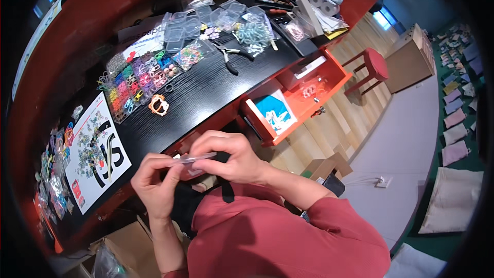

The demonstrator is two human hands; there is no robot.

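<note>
My left hand (158, 181) and my right hand (234, 158) meet in front of my body, just off the near edge of the black desk. Between the fingertips of both hands is a thin, clear plastic piece (191, 158), seen nearly edge-on. Whether it is a small bag or a flat lid I cannot tell. Both hands are closed on it, thumbs on the near side. On the desk beyond lie a divided box of coloured clasps (138, 83), an orange-and-white ring-shaped piece (158, 105) and black-handled pliers (231, 56).
A printed white sheet (116, 149) with scattered small rings and tweezers lies at the left. An open red drawer (272, 118) juts out at the right, with small items inside. Clear boxes (177, 31) stand farther back. A red stool (373, 64) and a cardboard box (329, 167) stand on the floor.
</note>
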